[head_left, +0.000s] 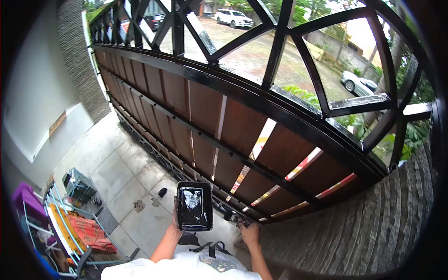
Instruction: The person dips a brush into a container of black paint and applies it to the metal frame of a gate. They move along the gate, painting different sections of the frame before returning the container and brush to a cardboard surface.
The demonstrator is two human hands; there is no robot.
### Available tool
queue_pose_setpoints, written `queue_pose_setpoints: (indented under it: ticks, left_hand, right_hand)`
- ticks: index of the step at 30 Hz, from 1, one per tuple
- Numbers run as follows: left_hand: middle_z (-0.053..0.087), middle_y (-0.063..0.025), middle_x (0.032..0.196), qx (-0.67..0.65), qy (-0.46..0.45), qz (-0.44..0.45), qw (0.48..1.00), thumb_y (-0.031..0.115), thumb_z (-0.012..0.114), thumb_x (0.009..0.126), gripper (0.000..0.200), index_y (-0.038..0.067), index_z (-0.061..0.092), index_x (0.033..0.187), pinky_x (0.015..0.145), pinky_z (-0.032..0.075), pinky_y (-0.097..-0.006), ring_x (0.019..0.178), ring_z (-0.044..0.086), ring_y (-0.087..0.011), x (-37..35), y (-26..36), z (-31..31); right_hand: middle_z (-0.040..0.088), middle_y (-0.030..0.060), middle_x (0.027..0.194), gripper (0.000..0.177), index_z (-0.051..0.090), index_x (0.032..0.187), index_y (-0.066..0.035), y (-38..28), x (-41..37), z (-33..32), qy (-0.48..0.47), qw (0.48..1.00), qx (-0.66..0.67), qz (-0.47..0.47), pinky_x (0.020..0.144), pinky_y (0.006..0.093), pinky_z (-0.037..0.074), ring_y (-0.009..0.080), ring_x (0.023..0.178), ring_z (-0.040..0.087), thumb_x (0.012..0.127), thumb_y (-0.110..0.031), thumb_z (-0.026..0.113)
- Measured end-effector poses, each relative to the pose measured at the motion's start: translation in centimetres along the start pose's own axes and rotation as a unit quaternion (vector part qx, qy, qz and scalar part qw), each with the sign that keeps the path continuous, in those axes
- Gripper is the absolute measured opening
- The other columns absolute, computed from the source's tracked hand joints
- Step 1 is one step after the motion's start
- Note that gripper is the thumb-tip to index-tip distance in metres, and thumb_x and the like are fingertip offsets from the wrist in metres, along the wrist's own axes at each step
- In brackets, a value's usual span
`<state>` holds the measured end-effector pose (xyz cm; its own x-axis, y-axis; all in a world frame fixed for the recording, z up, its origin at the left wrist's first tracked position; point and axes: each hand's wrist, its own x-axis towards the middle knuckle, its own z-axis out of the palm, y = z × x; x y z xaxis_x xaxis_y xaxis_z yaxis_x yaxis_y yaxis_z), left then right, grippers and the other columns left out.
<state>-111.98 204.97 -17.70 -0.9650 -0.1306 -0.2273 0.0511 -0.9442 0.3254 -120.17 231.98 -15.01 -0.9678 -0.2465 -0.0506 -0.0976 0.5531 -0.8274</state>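
Observation:
My left hand (pixel 174 215) grips the side of a black paint tray (pixel 182 219), a rectangular one with wet, shiny black paint inside that reflects the sky. Low at the gate's bottom rail, my right hand (pixel 249 232) is closed, its fingers smeared with black. From it, a dark rounded end, like a small paint roller (pixel 228 214), points left along the rail. Most of its handle is hidden in the fingers. The gate (pixel 200 107) has brown slats in a glossy black metal frame and spans the view ahead of me.
A short black cylinder (pixel 162 192) lies on the tiled floor (pixel 130 184). To the left stand a drying rack (pixel 58 214) with coloured cloths and a grey-green crate (pixel 78 182). A ridged stone wall (pixel 345 233) borders the right side. Parked cars (pixel 234 18) show beyond the gate.

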Motion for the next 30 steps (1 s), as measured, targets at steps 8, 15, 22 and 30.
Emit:
queue_pose_setpoints:
  ticks: [8,15,22,30]
  left_hand:
    - [0.057,-0.0124,0.122,-0.014,0.081,0.092,0.992,0.061,0.042,0.087,0.067,0.010,0.047,0.130,0.092,0.048,-0.0476,0.106,0.059,-0.0295,-7.3,-3.5,-0.6]
    - [0.046,-0.0252,0.131,-0.019,0.042,0.111,0.993,0.050,0.058,0.080,0.078,0.002,0.035,0.138,0.097,0.043,-0.0502,0.117,0.051,-0.0363,-8.8,-4.0,-1.3]
    - [0.048,-0.0249,0.129,0.026,0.032,0.070,0.997,0.047,0.052,0.086,0.069,0.003,0.037,0.136,0.095,0.046,-0.0485,0.114,0.053,-0.0352,-8.8,-4.0,1.0]
    - [0.049,-0.0214,0.131,0.007,-0.017,0.110,0.994,0.041,0.045,0.091,0.058,0.005,0.038,0.137,0.093,0.048,-0.0441,0.110,0.056,-0.0315,-12.7,-1.7,-4.9]
  right_hand:
    - [0.063,0.0205,0.075,0.021,0.064,0.078,0.001,0.7,2.5,-1.3,-0.035,0.989,0.004,-0.146,0.066,0.0441,0.047,0.0392,0.070,0.060,0.082,-0.019,0.061]
    - [0.064,0.0193,0.077,0.021,0.065,0.082,0.001,0.9,1.0,-2.1,0.009,0.979,0.017,-0.203,0.066,0.0437,0.048,0.0389,0.073,0.060,0.081,-0.019,0.062]
    - [0.066,0.0186,0.087,0.021,0.066,0.090,-0.001,1.7,-4.1,-3.2,0.085,0.975,-0.034,-0.202,0.074,0.0410,0.049,0.0383,0.081,0.062,0.081,-0.020,0.063]
    - [0.065,0.0191,0.086,0.024,0.066,0.091,0.000,2.9,-10.9,-2.8,0.040,0.994,-0.056,-0.087,0.071,0.0421,0.049,0.0390,0.080,0.061,0.082,-0.021,0.061]
